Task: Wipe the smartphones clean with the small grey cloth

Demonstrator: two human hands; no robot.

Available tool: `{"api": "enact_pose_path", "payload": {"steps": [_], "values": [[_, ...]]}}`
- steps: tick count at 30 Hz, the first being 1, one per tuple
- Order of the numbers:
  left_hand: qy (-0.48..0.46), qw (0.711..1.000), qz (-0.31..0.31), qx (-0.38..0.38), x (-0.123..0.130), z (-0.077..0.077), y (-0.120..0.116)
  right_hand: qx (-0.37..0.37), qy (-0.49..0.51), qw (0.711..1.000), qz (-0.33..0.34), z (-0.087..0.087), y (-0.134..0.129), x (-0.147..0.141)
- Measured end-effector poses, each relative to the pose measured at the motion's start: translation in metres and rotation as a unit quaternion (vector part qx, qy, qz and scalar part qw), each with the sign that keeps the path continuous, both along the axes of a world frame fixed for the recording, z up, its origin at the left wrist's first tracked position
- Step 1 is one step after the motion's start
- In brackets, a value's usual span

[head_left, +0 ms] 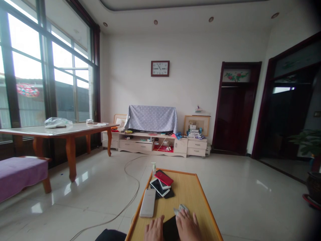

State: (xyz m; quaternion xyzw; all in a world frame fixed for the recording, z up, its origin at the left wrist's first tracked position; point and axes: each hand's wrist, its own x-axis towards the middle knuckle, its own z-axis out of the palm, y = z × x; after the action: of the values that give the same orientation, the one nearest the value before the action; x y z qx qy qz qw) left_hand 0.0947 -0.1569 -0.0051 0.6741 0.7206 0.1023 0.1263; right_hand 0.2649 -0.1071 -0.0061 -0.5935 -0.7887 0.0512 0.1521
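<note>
Well, crumpled banknotes (181, 210) lie at the bottom center of the frame on the wooden counter (192, 189), touching the right hand (187, 226). Its fingers (183, 216) look loosely spread, though I cannot tell whether they grip. The notes should feel light and soft, best pinched at a raised fold. The left hand (153, 229) lies open beside a flat black phone (171, 229).

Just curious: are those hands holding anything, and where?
The left hand and right hand flank a flat black object at its edges; any grip cannot be told.
</note>
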Motion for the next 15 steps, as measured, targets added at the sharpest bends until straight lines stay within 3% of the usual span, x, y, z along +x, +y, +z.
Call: {"api": "enact_pose_path", "payload": {"steps": [5, 7, 10, 13, 15], "values": [[-0.019, 0.999, -0.028, 0.032, -0.004, -0.002, -0.006, -0.019, 0.031, 0.991, 0.125, -0.03, -0.021, -0.022], [-0.024, 0.999, -0.032, 0.036, -0.005, 0.0, -0.008, -0.024, 0.041, 0.989, 0.142, -0.039, -0.025, -0.021], [-0.028, 0.999, -0.036, 0.024, -0.005, 0.005, -0.009, -0.015, 0.032, 0.994, 0.103, -0.037, -0.019, 0.003], [-0.031, 0.999, -0.039, 0.017, -0.005, 0.009, -0.008, 0.005, 0.017, 1.0, 0.021, -0.032, -0.007, 0.029], [-0.034, 0.998, -0.04, 0.02, -0.004, 0.01, -0.009, 0.019, 0.011, 1.0, 0.007, -0.041, -0.005, 0.031]]}}
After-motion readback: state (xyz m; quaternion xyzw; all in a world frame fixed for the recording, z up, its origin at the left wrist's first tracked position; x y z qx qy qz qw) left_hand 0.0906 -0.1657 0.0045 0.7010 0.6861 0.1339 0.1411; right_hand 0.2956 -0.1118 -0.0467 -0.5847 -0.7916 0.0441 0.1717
